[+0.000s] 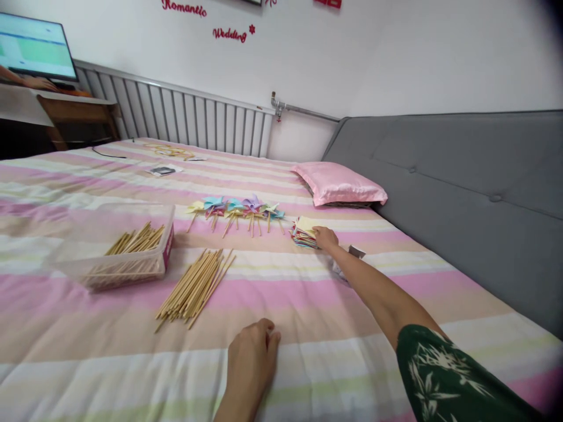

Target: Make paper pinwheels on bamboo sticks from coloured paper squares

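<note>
My right hand [326, 238] reaches far forward, its fingers closed on the edge of a stack of coloured paper sheets [303, 239] with a yellow sheet on top. How many sheets the fingers grip does not show. Near me, my left hand [253, 354] rests on the bedspread with its fingers curled in and nothing visible in it. Ahead of it lies a loose bundle of thin wooden sticks [196, 287]. Several paper pinwheels [237, 208] on sticks, in yellow, blue, purple and pink, lie in a row left of the paper stack.
A clear plastic box [165, 249] with more wooden sticks stands at left. A crumpled plastic wrapper [341, 271] lies under my right forearm. Farther off are a pink pillow [341, 183], a grey headboard [448, 176] and another person's hand [40, 84] at a desk with a monitor [37, 47].
</note>
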Tool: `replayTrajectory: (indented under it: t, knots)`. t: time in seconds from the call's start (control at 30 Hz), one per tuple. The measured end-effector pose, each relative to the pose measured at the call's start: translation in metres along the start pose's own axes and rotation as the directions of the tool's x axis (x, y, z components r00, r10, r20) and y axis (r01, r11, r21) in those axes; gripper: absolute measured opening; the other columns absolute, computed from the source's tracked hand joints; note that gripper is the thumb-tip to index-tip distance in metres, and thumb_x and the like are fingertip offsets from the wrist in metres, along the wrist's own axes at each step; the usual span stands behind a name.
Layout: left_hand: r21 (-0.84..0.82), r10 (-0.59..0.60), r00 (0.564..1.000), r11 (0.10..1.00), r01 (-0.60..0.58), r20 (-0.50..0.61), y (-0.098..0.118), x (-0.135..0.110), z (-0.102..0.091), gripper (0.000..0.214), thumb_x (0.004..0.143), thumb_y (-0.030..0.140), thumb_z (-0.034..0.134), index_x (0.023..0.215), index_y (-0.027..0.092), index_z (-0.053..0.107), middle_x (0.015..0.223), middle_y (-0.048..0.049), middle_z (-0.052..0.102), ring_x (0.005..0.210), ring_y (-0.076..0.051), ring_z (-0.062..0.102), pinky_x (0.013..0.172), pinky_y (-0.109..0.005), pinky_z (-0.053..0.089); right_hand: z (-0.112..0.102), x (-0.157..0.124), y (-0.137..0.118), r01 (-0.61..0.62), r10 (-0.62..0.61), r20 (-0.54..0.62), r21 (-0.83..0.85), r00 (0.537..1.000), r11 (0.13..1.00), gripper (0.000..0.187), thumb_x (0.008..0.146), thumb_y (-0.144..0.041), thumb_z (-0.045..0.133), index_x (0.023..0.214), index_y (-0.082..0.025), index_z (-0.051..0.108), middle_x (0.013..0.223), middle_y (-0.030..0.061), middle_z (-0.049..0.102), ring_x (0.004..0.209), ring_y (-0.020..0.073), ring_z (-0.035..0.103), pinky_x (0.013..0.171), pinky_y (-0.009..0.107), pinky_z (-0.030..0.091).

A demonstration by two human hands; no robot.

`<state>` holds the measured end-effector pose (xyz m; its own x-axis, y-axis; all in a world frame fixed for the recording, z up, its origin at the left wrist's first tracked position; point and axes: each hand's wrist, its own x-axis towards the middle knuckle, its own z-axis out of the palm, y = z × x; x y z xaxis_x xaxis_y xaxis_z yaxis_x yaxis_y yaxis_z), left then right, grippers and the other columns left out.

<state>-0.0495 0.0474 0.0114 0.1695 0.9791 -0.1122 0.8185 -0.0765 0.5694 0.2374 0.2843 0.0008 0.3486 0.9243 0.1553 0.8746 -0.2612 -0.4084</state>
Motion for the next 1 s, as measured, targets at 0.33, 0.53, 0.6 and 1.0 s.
replayTrajectory:
  t: [0.33, 0.53, 0.6, 1.0]
  knots:
    - [0.027, -0.010, 1.000, 1.000, 0.010, 0.003, 0.001, 0.002, 0.000, 0.025, 0.084, 0.028, 0.046, 0.095, 0.019, 0.067, 0.086, -0.0064, 0.071, 0.080, -0.019, 0.063, 0.066, -0.027, 0.037, -0.020, -0.009, -0.018, -0.157, 0.186, -0.231, 0.139, 0.955, 0.978, 0.028, 0.092, -0.032, 0.044, 0.114, -0.023, 0.058, 0.112, 0.0069, 0.062, 0.098, 0.0196, 0.059, 0.082, 0.034, 0.046]
    - [0.028, 0.012, 1.000, 1.000, -0.012, -0.009, 0.002, 0.001, -0.002, 0.025, 0.084, 0.028, 0.047, 0.095, 0.017, 0.067, 0.081, -0.0054, 0.072, 0.079, -0.020, 0.064, 0.066, -0.026, 0.038, -0.056, -0.035, -0.035, -0.082, 0.148, -0.347, 0.197, 0.926, 0.977, 0.033, 0.092, -0.033, 0.038, 0.108, -0.021, 0.065, 0.101, 0.0081, 0.069, 0.090, 0.0208, 0.060, 0.071, 0.024, 0.041]
    - [0.022, 0.022, 1.000, 1.000, -0.021, -0.021, 0.002, 0.000, -0.003, 0.026, 0.084, 0.029, 0.047, 0.095, 0.017, 0.067, 0.080, -0.0054, 0.072, 0.078, -0.020, 0.064, 0.066, -0.027, 0.038, -0.067, -0.055, -0.037, 0.009, 0.065, -0.361, 0.201, 0.930, 0.980, 0.033, 0.091, -0.034, 0.039, 0.106, -0.020, 0.066, 0.100, 0.0058, 0.070, 0.090, 0.0193, 0.061, 0.072, 0.022, 0.041]
    - [0.120, 0.036, 0.975, 0.993, -0.010, -0.219, 0.004, -0.008, -0.003, 0.028, 0.083, 0.032, 0.046, 0.094, 0.018, 0.067, 0.090, -0.0067, 0.072, 0.080, -0.021, 0.065, 0.068, -0.028, 0.043, -0.037, -0.286, -0.011, 0.610, -0.603, -0.198, -0.027, 0.773, 0.792, 0.019, 0.084, -0.020, 0.054, 0.092, -0.023, 0.071, 0.108, 0.0036, 0.069, 0.114, 0.0240, 0.051, 0.101, 0.040, 0.034]
